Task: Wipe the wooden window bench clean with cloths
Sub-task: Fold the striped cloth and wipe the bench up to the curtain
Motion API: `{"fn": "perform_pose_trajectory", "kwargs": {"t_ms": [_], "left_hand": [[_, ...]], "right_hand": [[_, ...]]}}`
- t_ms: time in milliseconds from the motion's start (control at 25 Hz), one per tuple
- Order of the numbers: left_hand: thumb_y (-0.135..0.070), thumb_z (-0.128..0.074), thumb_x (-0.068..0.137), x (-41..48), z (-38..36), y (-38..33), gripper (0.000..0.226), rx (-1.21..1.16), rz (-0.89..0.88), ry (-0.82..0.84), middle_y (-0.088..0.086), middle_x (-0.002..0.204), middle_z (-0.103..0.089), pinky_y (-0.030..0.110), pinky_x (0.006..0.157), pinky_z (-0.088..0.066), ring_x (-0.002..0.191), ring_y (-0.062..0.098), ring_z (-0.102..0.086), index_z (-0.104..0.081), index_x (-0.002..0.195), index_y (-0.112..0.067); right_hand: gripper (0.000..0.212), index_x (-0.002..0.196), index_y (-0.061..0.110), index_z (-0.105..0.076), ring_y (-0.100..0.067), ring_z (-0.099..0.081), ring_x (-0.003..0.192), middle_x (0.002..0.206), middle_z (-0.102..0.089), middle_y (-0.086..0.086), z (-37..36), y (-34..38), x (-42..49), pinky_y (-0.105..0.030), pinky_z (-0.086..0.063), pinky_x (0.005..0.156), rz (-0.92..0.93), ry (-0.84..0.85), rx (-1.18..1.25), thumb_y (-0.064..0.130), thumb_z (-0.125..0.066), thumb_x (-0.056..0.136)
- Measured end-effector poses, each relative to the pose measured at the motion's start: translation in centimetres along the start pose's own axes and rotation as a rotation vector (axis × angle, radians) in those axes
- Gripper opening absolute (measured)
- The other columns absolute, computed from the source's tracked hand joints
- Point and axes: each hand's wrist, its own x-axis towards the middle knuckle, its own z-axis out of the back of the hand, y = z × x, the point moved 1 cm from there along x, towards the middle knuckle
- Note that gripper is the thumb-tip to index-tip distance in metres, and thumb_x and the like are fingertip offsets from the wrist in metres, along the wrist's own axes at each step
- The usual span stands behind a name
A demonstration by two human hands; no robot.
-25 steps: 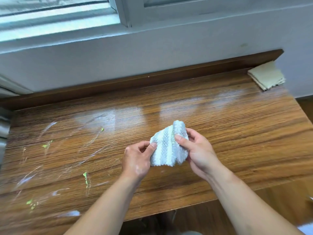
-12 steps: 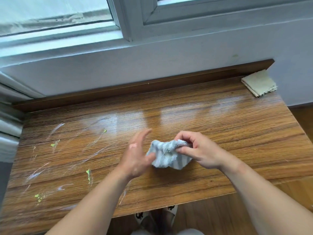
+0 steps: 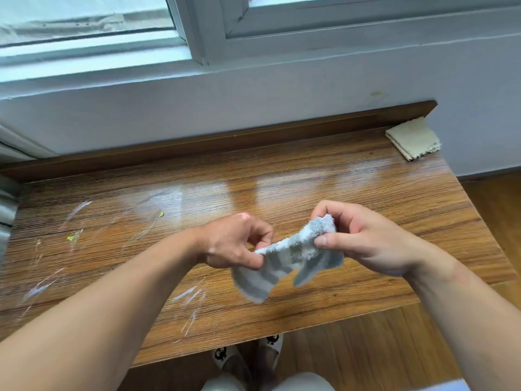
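The left hand point(image 3: 234, 244), open half a second ago, now pinches the left edge of the striped cloth point(image 3: 290, 261); the striped cloth hangs stretched above the near middle of the counter point(image 3: 338, 187); the right hand point(image 3: 358, 241) grips its bunched right end; a folded beige cloth point(image 3: 413, 138) lies in the far right corner.

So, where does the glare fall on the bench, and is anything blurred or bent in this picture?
Head view: window light leaves pale glare patches on the back half of the wooden bench; the striped cloth, left hand and right hand look fairly sharp. Head view again: the forearms near the bottom edge look stretched and the window frame leans, from the wide lens.
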Motion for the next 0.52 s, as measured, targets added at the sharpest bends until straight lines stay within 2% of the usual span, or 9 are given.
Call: {"fn": "perform_pose_trajectory", "kwargs": {"t_ms": [80,160,240,320,400,480,520], "left_hand": [[-0.01,-0.075,0.079,0.8,0.0,1.9,0.025,-0.132,0.114,0.028,0.0,0.087,-0.07,0.03,0.065,-0.05,0.075,0.016,-0.063,-0.056,0.094,-0.016],[-0.013,-0.08,0.082,2.6,0.2,4.6,0.033,-0.073,0.256,-0.058,0.0,0.103,-0.073,0.029,0.072,-0.055,0.093,0.019,-0.07,-0.062,0.109,-0.019],[-0.013,-0.079,0.082,4.6,0.1,7.1,0.02,0.071,0.353,-0.257,-0.005,0.093,-0.072,0.026,0.067,-0.053,0.09,0.022,-0.068,-0.069,0.098,-0.02],[-0.015,-0.074,0.085,5.1,-0.8,8.2,0.014,0.245,0.383,-0.398,-0.011,0.083,-0.063,0.019,0.058,-0.04,0.081,0.018,-0.062,-0.065,0.088,-0.025],[-0.026,-0.069,0.088,4.1,-3.6,8.9,0.012,0.448,0.296,-0.281,-0.01,0.093,-0.06,0.017,0.065,-0.039,0.087,0.016,-0.061,-0.065,0.099,-0.028],[-0.048,-0.061,0.091,2.5,-7.2,9.6,0.032,0.627,0.224,-0.067,-0.009,0.11,-0.059,0.025,0.086,-0.045,0.102,0.015,-0.061,-0.067,0.115,-0.028],[-0.055,-0.054,0.092,2.0,-8.8,9.9,0.042,0.655,0.2,-0.068,-0.007,0.119,-0.06,0.032,0.096,-0.047,0.11,0.016,-0.06,-0.067,0.12,-0.026]], "right_hand": [[0.015,0.097,0.02,-0.07,-0.011,-0.062,0.08,0.088,-0.071,0.006,1.1,-1.3,1.8,-0.023,-0.047,0.069,-0.097,-0.044,-0.203,0.005,-0.069,0.095],[0.016,0.095,0.027,-0.074,-0.008,-0.068,0.085,0.091,-0.076,0.008,2.3,-3.6,4.9,-0.026,-0.05,0.075,-0.142,-0.124,-0.46,0.011,-0.073,0.093],[0.013,0.088,0.03,-0.074,-0.012,-0.065,0.081,0.084,-0.073,0.007,3.2,-6.3,7.6,-0.033,-0.05,0.077,-0.133,-0.216,-0.695,0.018,-0.074,0.092],[0.006,0.095,0.029,-0.077,-0.013,-0.057,0.086,0.086,-0.064,0.01,3.2,-9.2,8.3,-0.039,-0.049,0.089,-0.119,-0.247,-0.877,0.024,-0.074,0.092],[0.014,0.099,0.031,-0.078,-0.014,-0.054,0.094,0.093,-0.06,0.012,2.3,-12.4,6.0,-0.048,-0.042,0.105,-0.097,-0.161,-1.091,0.038,-0.071,0.09],[0.03,0.094,0.035,-0.077,-0.015,-0.058,0.106,0.103,-0.062,0.011,1.2,-15.4,2.3,-0.052,-0.034,0.114,-0.06,-0.099,-1.253,0.06,-0.063,0.083],[0.037,0.096,0.034,-0.078,-0.017,-0.058,0.114,0.114,-0.064,0.007,0.7,-16.4,0.9,-0.051,-0.031,0.117,-0.057,-0.13,-1.249,0.064,-0.06,0.081]]}}
